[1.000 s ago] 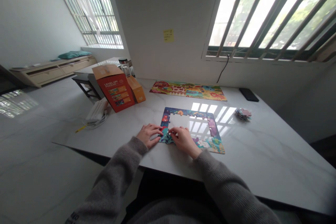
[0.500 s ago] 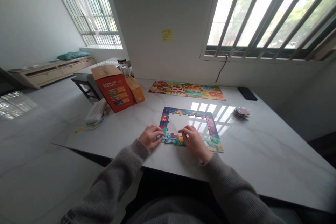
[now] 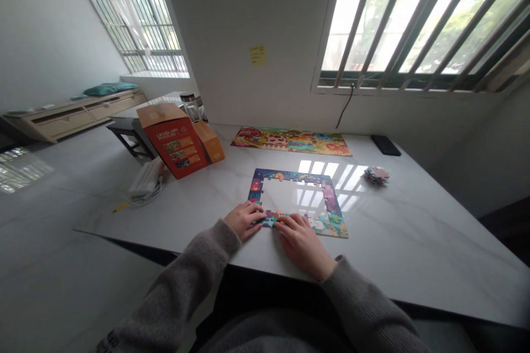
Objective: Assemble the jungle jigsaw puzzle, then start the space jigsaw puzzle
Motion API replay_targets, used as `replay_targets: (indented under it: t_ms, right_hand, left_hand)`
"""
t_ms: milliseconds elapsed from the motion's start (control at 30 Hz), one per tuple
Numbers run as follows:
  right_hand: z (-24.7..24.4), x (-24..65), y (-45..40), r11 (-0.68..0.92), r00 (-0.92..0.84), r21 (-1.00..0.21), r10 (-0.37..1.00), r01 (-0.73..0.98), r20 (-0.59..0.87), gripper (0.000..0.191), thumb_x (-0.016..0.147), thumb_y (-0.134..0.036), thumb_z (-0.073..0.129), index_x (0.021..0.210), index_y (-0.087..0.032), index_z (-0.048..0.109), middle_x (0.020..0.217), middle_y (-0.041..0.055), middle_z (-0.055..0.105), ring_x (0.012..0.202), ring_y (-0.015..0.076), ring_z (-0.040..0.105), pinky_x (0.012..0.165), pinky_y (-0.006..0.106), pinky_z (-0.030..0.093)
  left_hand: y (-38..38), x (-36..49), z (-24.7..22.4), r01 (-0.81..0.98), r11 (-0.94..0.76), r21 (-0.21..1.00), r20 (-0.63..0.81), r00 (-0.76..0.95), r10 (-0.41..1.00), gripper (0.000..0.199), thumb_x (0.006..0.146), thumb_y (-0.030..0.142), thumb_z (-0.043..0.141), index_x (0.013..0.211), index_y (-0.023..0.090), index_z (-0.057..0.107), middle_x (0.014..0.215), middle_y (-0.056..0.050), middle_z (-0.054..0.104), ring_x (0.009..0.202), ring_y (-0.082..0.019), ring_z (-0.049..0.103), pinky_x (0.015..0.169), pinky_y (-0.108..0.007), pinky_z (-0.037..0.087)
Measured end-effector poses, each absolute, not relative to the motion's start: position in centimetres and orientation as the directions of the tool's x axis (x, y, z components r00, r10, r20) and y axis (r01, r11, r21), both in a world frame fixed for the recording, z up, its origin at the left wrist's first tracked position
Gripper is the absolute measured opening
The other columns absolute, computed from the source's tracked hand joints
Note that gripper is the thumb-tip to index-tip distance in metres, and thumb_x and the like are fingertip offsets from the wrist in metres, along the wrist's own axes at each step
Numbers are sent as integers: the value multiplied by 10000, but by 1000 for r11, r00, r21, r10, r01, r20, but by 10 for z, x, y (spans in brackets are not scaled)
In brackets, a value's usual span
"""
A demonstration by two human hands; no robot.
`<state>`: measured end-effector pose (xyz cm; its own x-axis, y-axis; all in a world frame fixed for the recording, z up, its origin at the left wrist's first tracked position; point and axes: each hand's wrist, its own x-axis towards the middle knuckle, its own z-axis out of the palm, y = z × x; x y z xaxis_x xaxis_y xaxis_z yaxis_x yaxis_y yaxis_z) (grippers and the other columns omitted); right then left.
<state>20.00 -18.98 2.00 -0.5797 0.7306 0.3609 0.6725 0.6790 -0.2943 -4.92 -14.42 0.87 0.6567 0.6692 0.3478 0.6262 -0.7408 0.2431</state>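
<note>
A jigsaw puzzle frame [image 3: 337,217] of joined, colourful border pieces lies flat on the table, its middle showing bare white tabletop. My left hand [image 3: 245,219] is closed on its near left corner, fingers curled over the top and thumb at the near edge. Along the near edge, my right hand [image 3: 301,242] presses bent fingers, held together, onto the pieces left of centre. The two hands' fingertips are a short way apart, with blue and dark red pieces showing between them. My fingers cover part of the near border.
A long finished puzzle strip [image 3: 290,139] lies by the wall. Loose puzzle pieces [image 3: 376,176] are stacked at right, near a black phone [image 3: 385,145]. At left stand an open red puzzle box [image 3: 178,149] and a white power strip with its cable [image 3: 146,181].
My right hand has come down and back from over the inner opening onto the near border. My left hand has shifted slightly inward over the corner. The whole view has moved slightly.
</note>
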Motion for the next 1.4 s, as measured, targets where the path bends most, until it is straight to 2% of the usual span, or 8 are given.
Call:
replay_targets:
  t_ms: [233,400,533,633,867,1033,1300,1400]
  right_hand:
    - [20,200,-193,714,-643,-206,696,670,319,419,976,-129,493,1373,-250,550,1437,34,567,1157,274,488,996,458,395]
    - [22,200,-194,713,-650,-196,697,674,301,442,975,-127,498,1392,-267,528,1457,11,552,1182,266,473,1005,451,377]
    - [24,200,-194,713,-650,-183,695,677,306,428,974,-131,501,1376,-273,541,1444,23,563,1171,263,480,989,442,377]
    - [25,201,-194,715,-655,-166,692,679,304,383,974,-134,504,1327,-264,575,1424,36,579,1168,261,486,982,432,378]
    - [26,200,-194,709,-647,-163,697,686,309,372,969,-126,493,1306,-255,586,1441,49,561,1168,269,488,973,427,377]
    - [28,200,-194,711,-651,-163,697,684,301,367,980,-141,474,1312,-254,580,1432,51,568,1155,275,493,965,428,377]
    - [31,199,-193,716,-662,-147,691,683,289,389,960,-123,483,1317,-252,570,1426,55,570,1146,277,502,939,425,386]
    - [30,199,-193,714,-661,-146,693,684,290,387,953,-124,502,1313,-250,572,1425,60,569,1158,276,498,954,426,385]
  left_hand:
    - [-143,-51,-3,597,-766,240,437,638,634,259,952,275,547,1149,236,711,1133,-87,641,1060,-240,561,941,-404,494]
    - [-148,-49,0,599,-763,244,409,649,641,272,960,252,543,1177,292,703,1136,-58,652,1049,-235,554,925,-396,475]
    - [-152,-54,9,642,-713,282,424,583,693,312,888,243,617,1196,229,662,1194,-83,634,1103,-255,547,966,-416,453]
    - [-152,-62,14,686,-658,309,413,527,743,358,829,242,658,1183,197,638,1165,-90,638,1077,-264,548,965,-428,451]
    - [-154,-71,8,683,-643,346,361,536,763,153,892,236,610,1034,213,663,1107,-56,686,1063,-236,569,942,-402,439]
    - [-151,-73,5,666,-674,321,366,569,737,117,923,232,591,994,227,683,1095,-36,702,1044,-220,574,919,-385,431]
    - [-141,-86,5,630,-715,303,328,635,699,270,960,288,547,1205,235,648,1171,-65,695,1079,-233,574,919,-381,437]
    - [-139,-91,6,621,-723,303,318,649,691,281,958,288,551,1214,228,649,1178,-71,693,1086,-233,574,922,-381,436]
